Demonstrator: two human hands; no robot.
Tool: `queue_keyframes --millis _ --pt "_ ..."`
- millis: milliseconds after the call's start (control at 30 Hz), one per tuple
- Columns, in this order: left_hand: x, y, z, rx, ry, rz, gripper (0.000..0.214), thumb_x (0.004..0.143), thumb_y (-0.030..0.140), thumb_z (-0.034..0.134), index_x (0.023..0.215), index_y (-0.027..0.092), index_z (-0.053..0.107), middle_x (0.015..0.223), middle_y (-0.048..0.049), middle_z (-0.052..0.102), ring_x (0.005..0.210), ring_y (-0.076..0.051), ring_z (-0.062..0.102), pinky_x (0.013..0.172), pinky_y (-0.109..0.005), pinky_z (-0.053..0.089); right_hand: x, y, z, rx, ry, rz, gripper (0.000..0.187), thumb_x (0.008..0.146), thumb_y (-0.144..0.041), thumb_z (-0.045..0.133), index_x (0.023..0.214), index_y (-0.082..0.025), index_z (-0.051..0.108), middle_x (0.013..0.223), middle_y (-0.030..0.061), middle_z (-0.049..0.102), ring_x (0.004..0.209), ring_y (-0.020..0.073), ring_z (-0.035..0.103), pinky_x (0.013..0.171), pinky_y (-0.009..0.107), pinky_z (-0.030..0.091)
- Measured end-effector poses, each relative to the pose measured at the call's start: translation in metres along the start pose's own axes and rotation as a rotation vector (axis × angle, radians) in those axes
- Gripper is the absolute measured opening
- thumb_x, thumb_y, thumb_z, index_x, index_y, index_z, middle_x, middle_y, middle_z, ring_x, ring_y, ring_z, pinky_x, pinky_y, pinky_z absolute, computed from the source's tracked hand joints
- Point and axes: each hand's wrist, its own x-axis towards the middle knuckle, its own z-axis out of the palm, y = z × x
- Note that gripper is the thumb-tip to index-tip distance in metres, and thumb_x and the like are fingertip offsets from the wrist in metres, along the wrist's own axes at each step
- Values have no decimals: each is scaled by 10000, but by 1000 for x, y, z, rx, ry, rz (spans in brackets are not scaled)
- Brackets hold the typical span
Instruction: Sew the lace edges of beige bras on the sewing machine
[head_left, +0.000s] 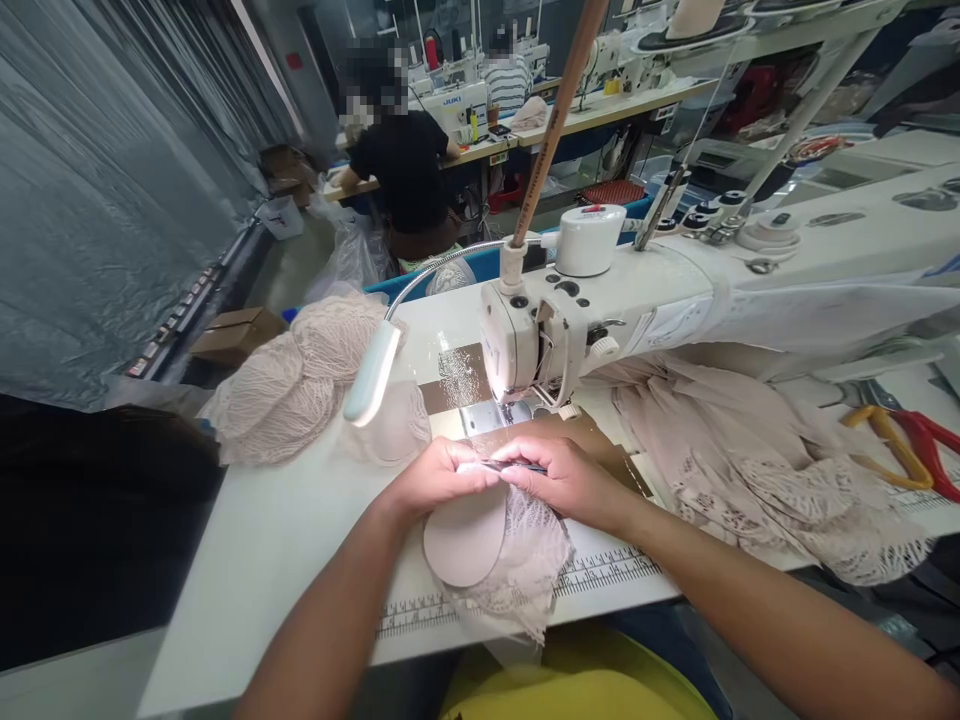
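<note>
My left hand [444,472] is closed, thumb and fingers pinching the upper edge of a smooth beige rounded fabric piece [463,545], which looks like a bra cup. Beige lace [536,560] hangs beside it, over the table's ruler strip. Between the fingertips of my right hand [562,475] is a slim dark metal tool [521,466], its tip reaching toward my left thumb; I cannot tell whether it is tweezers or snips. Both hands are just in front of the needle area of a white sewing machine [517,335], apart from its presser foot.
A lamp [373,375] on a bent neck shines from the left. Heaped lace pieces [292,385] lie at the left. Beige lace fabric [720,450] and scissors with yellow and red handles [892,445] are at the right. A person in black [401,165] sits at another machine beyond.
</note>
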Motion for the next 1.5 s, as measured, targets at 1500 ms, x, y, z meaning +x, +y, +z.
queue_keyframes --millis 1500 --pt "0 5 -17 444 177 247 175 825 317 603 799 149 648 882 -66 593 820 -174 553 738 -277 437 -10 23 -8 -348 221 -77 152 794 -189 501 652 -202 447 669 -1 524 624 143 481 565 252 328"
